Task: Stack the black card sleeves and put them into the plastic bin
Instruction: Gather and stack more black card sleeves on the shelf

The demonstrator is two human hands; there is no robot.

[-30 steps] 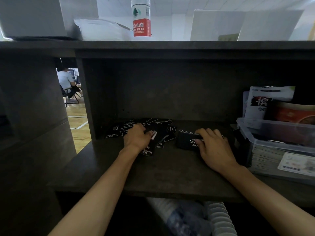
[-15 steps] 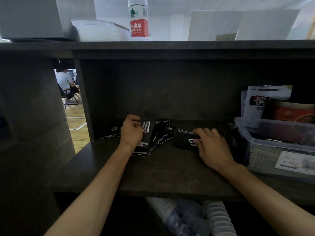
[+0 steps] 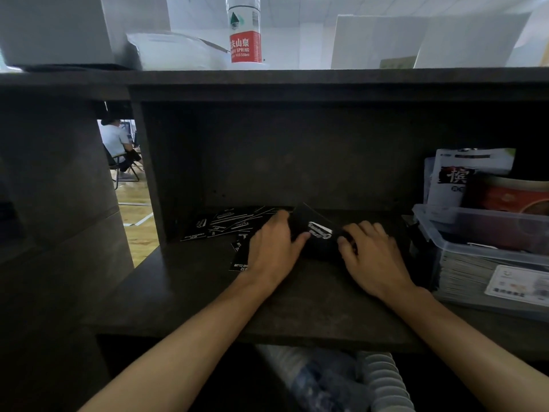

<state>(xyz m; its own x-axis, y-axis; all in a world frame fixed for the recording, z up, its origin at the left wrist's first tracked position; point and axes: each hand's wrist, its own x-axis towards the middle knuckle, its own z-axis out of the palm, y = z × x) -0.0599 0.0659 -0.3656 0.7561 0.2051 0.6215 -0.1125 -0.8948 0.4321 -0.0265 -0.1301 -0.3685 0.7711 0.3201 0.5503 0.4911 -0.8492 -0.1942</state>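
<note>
Several black card sleeves (image 3: pixel 219 226) with white print lie scattered at the back left of the dark shelf (image 3: pixel 208 298). A small stack of black sleeves (image 3: pixel 319 236) sits between my two hands. My left hand (image 3: pixel 271 249) holds a sleeve against the stack's left side, thumb on its front. My right hand (image 3: pixel 372 254) grips the stack's right end with curled fingers. The clear plastic bin (image 3: pixel 475 242) stands to the right, holding cards and packets.
White and red packets (image 3: pixel 472 176) stand in the bin's back. The shelf's back wall and a low top board close in the space. A water bottle (image 3: pixel 245 34) and boxes stand on top. A person sits far off at left.
My left hand lifted a black sleeve from the scattered pile and carried it right, onto the stack under my right hand. The right hand stayed on the stack.
</note>
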